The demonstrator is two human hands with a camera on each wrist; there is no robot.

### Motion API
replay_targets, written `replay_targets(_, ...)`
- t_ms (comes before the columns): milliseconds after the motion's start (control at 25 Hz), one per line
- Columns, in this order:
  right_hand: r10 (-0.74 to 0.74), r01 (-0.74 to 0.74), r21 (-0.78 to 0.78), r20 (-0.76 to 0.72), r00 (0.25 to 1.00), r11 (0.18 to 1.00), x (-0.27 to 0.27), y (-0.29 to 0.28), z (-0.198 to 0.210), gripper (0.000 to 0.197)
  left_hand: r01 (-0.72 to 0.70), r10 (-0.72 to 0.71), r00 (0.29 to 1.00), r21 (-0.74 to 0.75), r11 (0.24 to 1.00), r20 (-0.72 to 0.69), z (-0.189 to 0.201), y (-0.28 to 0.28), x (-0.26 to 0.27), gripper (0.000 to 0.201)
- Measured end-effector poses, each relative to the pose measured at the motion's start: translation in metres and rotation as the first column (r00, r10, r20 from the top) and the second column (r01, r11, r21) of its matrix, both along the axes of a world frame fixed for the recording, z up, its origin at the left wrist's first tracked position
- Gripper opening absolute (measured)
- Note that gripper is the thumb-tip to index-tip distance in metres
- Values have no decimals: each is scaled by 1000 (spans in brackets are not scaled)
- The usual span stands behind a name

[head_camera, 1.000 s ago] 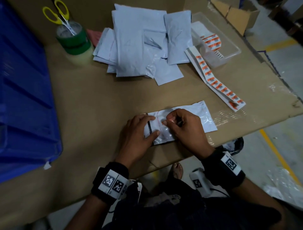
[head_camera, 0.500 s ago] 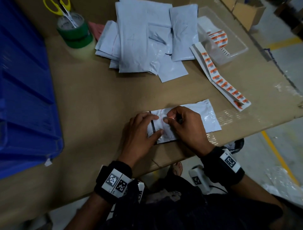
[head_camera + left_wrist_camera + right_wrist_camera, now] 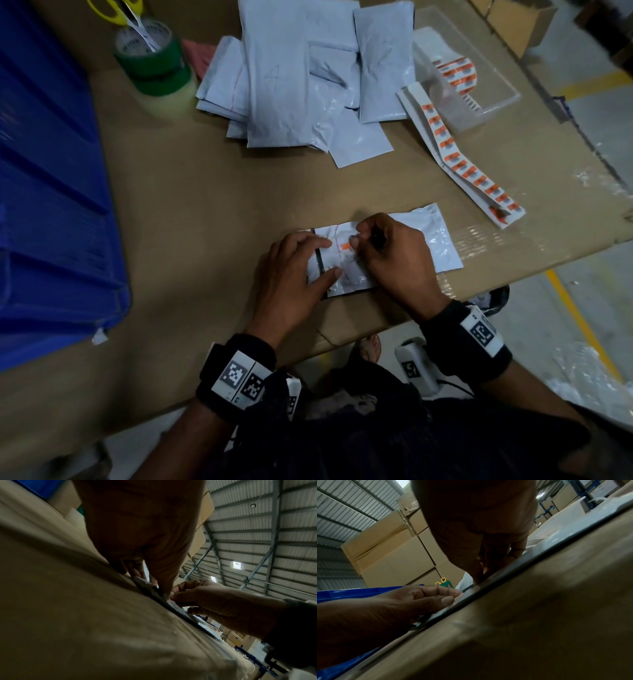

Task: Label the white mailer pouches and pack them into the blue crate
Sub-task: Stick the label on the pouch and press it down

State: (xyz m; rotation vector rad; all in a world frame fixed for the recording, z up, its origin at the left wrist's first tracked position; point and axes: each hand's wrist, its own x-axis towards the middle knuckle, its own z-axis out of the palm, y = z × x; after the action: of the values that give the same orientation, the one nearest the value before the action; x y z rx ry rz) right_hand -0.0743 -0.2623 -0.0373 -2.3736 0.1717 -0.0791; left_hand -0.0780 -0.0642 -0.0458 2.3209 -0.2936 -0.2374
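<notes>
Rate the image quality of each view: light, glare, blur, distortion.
Head view: dim, glare on the white mailer pouch and taped table edge, wide-angle bending at the blue crate. Left wrist view: left hand dark against the bright roof. Right wrist view: right hand underexposed, near cardboard blurred.

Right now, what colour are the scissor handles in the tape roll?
Yellow; the scissors show best in the head view.
</notes>
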Motion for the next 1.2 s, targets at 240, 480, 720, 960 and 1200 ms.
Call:
replay_targets(240, -15, 16, -16, 30, 999, 1000, -1, 1, -2, 8, 9, -9, 1000, 18, 1000, 7, 0, -1, -1, 38)
replay_targets(480, -85, 93, -70, 112, 990, 993, -8, -18, 1, 10, 23, -27, 992, 29, 999, 127, -1, -2, -3, 31)
replay_targets(720, -14, 25, -108, 102, 995, 994, -21, -14, 0, 19, 61, -81, 974, 100, 993, 212, 10, -11, 2, 20)
replay_targets(960, -9, 15, -139, 44, 999, 990, -10, -5, -7, 14, 140, -150, 986, 129, 982, 66, 2, -12, 14, 45)
replay_targets(1200, 40, -32, -167, 41, 998, 985, -9, 1, -3, 2, 204, -200, 979, 127, 971, -44, 12, -9, 13, 71)
